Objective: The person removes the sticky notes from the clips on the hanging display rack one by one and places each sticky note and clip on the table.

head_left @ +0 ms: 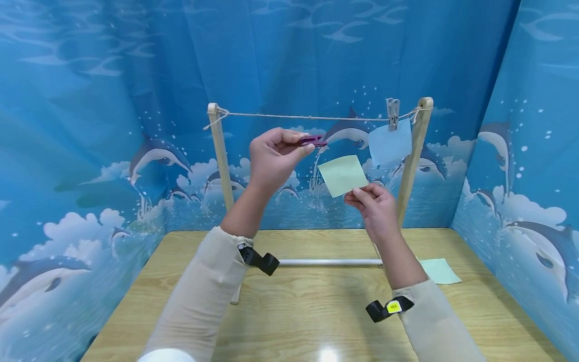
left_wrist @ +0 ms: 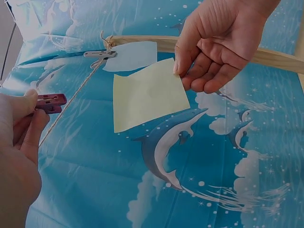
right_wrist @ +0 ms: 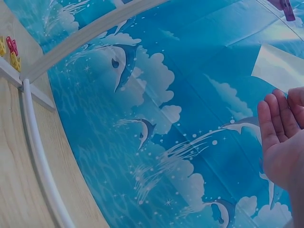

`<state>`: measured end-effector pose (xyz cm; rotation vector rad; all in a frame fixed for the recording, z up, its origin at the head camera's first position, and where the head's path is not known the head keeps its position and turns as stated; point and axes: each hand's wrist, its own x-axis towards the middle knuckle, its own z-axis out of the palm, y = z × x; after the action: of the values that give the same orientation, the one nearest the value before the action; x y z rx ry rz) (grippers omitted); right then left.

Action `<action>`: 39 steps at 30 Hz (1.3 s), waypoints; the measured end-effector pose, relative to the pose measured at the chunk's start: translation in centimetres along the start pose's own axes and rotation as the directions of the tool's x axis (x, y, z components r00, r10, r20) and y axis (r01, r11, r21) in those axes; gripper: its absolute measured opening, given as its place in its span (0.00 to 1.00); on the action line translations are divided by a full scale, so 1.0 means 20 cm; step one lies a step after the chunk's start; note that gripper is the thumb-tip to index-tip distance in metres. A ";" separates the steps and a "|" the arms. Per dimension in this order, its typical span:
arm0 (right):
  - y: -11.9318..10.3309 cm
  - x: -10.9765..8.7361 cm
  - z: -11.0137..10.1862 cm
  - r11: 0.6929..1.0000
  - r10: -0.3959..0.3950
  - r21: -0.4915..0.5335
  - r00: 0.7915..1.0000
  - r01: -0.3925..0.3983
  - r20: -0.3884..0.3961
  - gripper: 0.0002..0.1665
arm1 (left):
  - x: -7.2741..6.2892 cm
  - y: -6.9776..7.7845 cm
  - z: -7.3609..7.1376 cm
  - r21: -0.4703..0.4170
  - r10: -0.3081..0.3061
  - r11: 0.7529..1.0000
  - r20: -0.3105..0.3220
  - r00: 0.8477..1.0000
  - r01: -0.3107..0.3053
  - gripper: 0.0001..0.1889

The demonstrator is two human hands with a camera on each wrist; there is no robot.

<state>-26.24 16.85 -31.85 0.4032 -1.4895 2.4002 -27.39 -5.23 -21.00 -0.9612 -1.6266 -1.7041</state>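
My left hand (head_left: 277, 157) pinches a dark purple clothespin (head_left: 313, 141) between thumb and fingers, just below the string (head_left: 289, 117). Lower and to the right, my right hand (head_left: 375, 208) pinches a pale green paper square (head_left: 344, 175) by its bottom right corner. The square is held up in the air, below the string. In the left wrist view the same clothespin (left_wrist: 51, 102) overlaps the string's near side. A light blue paper (head_left: 391, 143) hangs at the string's right end under a grey clothespin (head_left: 393, 114).
Two wooden posts (head_left: 220, 156) hold the string, with a white rod (head_left: 330, 262) low between them. Another pale green paper (head_left: 440, 271) lies on the wooden table (head_left: 289, 311) at the right. Yellow and pink clothespins (right_wrist: 13, 47) show beside the frame's base.
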 end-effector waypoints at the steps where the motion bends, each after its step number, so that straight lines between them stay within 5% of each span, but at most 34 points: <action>1: 0.00 -0.01 0.00 1.000 -0.003 0.001 1.000 0.003 0.004 0.06 | -0.01 0.00 0.00 0.004 -0.011 1.000 -0.001 1.000 0.011 0.08; 7: 0.00 -0.04 -0.02 1.000 -0.016 -0.008 1.000 0.016 0.005 0.03 | -0.06 0.00 -0.03 0.046 -0.068 0.997 0.024 0.997 0.067 0.13; 19: 0.00 -0.10 -0.07 0.999 -0.040 0.013 0.999 0.040 -0.016 0.05 | -0.15 -0.03 -0.10 0.026 -0.050 0.998 0.064 0.997 0.049 0.17; 39: -0.04 -0.21 -0.17 0.993 -0.122 -0.011 0.992 0.122 -0.044 0.09 | -0.31 -0.06 -0.25 0.031 -0.120 0.992 0.041 0.992 0.118 0.17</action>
<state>-22.37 19.86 -34.34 0.4226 -1.4133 2.2924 -25.39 -10.56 -26.78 -0.9092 -1.7630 -1.7445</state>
